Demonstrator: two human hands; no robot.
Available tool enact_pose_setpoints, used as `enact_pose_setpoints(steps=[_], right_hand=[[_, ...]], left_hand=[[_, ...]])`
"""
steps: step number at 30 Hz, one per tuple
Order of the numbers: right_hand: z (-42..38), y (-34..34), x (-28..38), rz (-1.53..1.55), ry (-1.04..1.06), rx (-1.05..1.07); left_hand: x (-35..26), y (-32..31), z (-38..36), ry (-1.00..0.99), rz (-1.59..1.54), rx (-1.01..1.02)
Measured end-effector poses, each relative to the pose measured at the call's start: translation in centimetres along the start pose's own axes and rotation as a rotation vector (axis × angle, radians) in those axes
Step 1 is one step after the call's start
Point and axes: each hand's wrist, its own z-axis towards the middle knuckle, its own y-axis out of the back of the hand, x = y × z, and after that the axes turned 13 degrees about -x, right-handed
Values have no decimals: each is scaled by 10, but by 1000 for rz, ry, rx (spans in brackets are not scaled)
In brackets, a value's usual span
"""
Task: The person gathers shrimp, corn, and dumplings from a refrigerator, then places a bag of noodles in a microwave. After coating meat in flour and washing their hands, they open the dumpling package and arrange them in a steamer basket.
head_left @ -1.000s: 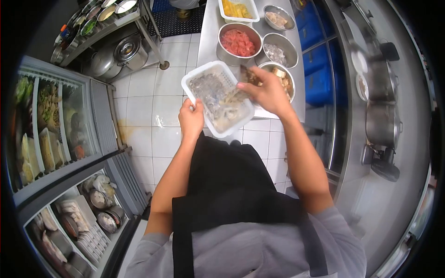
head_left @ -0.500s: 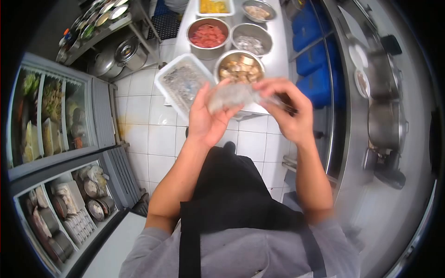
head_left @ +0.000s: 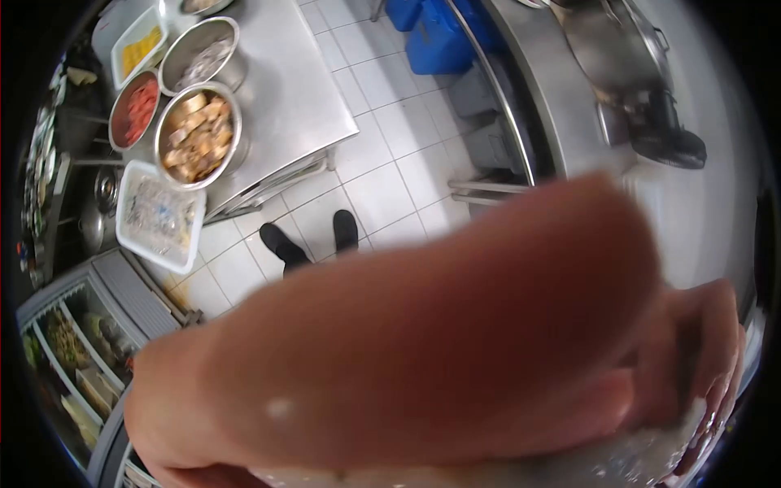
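Observation:
Very close to the lens, my left hand (head_left: 390, 350) fills much of the lower view and looks blurred. Its fingers are bent against a clear, shiny plastic package (head_left: 643, 459) at the bottom edge. At the lower right, my right hand (head_left: 709, 350) curls its fingers round the same package. Most of the package and its contents are hidden by the hands and the frame edge.
Upper left, a steel table (head_left: 285, 89) bears bowls of brown chunks (head_left: 195, 134), red pieces (head_left: 141, 110) and greyish pieces (head_left: 205, 61), and a yellow-filled tray (head_left: 140, 50). A white basket (head_left: 160, 215) is at its corner. Blue containers (head_left: 439, 45) and a counter (head_left: 545, 89) stand right.
Both hands and the package have come up close to the camera, toward the lower right. The view has shifted, so the table and bowls now lie farther left.

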Motion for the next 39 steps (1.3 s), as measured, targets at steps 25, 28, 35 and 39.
enact_pose_setpoints(steps=[25, 28, 35, 39], right_hand=[[-22, 11, -124, -720, -692, 411], [-18, -2, -180, -746, -824, 558], [10, -18, -316, -793, -979, 359], [-30, 14, -363, -1108, -874, 331]], left_hand=[[147, 127, -49, 319, 597, -609], [171, 173, -63, 365, 384, -593], [139, 212, 0, 409, 476, -948], [162, 244, -16, 157, 1477, -968]])
